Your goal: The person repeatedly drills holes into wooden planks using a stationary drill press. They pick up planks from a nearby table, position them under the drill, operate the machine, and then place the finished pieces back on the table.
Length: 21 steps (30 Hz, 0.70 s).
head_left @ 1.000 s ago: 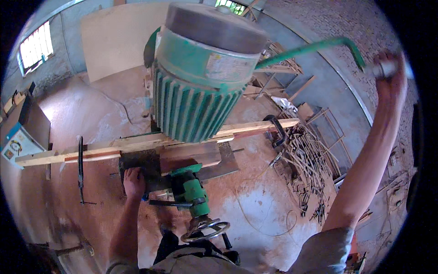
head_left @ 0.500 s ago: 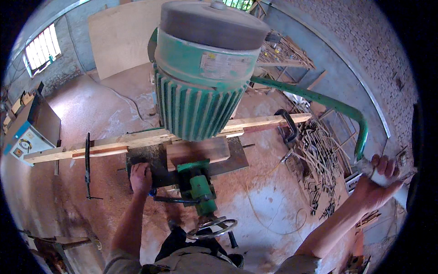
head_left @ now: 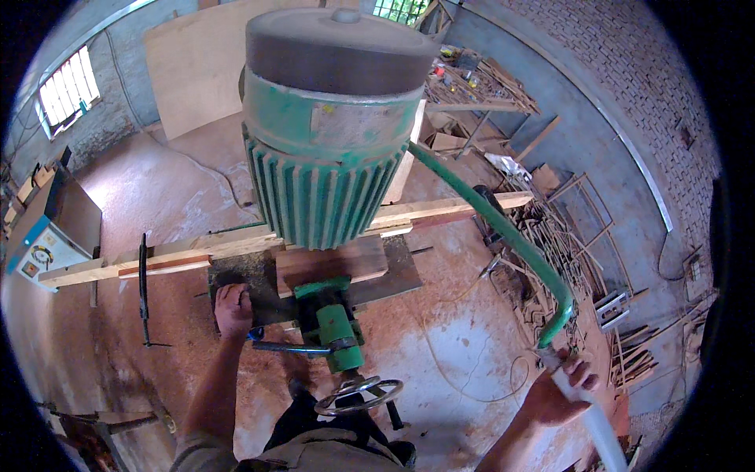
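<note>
Holding a lever [head_left: 499, 224] with the right hand [head_left: 562, 393]

The right hand is closed, fingers wrapped around the white pipe [head_left: 604, 440] at the lever's near end; a hold this far out probably gives more leverage. The left hand [head_left: 234, 311] lies with fingers curled on the dark metal table [head_left: 255, 287], left of the vice, likely for support; whether it holds anything cannot be told.

A green vice [head_left: 336, 326] with a handwheel [head_left: 363, 388] faces a wood block [head_left: 330, 263], apparently backing it against the beam [head_left: 452, 208]. The beam runs left to right behind the block. A clamp [head_left: 143, 291] crosses its left end, presumably to hold it.

Obstructions: the motor [head_left: 326, 185] hides the beam's middle and whatever lies beneath. The lever crosses in front of the right clamp [head_left: 494, 236].

Surroundings: a cabinet [head_left: 71, 220] stands at left, a large board [head_left: 189, 71] at far left, a loaded bench [head_left: 480, 108] at far right.
</note>
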Each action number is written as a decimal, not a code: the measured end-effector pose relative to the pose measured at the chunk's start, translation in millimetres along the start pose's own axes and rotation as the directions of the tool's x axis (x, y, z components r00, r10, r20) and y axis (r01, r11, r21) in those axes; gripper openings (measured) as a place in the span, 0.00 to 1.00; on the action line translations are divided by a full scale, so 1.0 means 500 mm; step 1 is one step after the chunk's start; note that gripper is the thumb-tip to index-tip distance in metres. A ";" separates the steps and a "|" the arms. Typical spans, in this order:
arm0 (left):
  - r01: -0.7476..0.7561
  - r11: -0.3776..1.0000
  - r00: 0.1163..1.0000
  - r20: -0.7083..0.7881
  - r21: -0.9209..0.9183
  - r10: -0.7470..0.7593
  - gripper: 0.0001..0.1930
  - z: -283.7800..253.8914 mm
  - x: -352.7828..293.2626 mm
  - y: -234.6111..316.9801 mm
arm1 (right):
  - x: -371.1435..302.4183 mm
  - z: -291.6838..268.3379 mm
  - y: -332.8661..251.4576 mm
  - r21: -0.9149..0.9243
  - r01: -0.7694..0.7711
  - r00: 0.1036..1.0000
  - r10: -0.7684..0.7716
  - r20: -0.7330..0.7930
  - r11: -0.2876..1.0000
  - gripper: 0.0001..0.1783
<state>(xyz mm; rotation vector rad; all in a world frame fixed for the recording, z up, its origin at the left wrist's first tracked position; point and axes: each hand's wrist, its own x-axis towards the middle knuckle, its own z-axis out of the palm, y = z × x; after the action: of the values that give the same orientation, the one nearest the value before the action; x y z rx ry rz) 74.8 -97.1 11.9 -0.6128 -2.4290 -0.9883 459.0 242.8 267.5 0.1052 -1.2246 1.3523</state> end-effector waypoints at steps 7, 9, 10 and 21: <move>0.030 0.999 0.999 0.021 -0.019 -0.030 0.08 -0.002 -0.003 0.001 | -0.155 -0.103 0.024 -0.152 -0.201 0.980 0.198 -0.037 0.968 0.24; 0.001 1.000 1.000 0.014 -0.030 -0.001 0.08 -0.003 -0.003 -0.003 | -0.211 -0.135 0.033 -0.174 -0.272 0.962 0.263 -0.073 0.946 0.22; -0.007 0.999 1.000 0.001 -0.036 0.007 0.08 -0.002 -0.003 -0.004 | -0.217 -0.132 0.035 -0.160 -0.270 0.961 0.256 -0.102 0.950 0.22; 0.577 0.199 0.682 0.333 -0.792 -0.651 0.12 -0.049 -0.107 0.059 | 0.322 0.082 -0.047 0.102 0.027 0.997 -0.020 -0.074 0.994 0.24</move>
<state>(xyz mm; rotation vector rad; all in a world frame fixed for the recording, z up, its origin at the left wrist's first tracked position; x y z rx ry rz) 139.4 -108.3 13.9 0.2638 -1.8883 -2.6124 412.4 315.0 411.5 0.1414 -1.0893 1.3871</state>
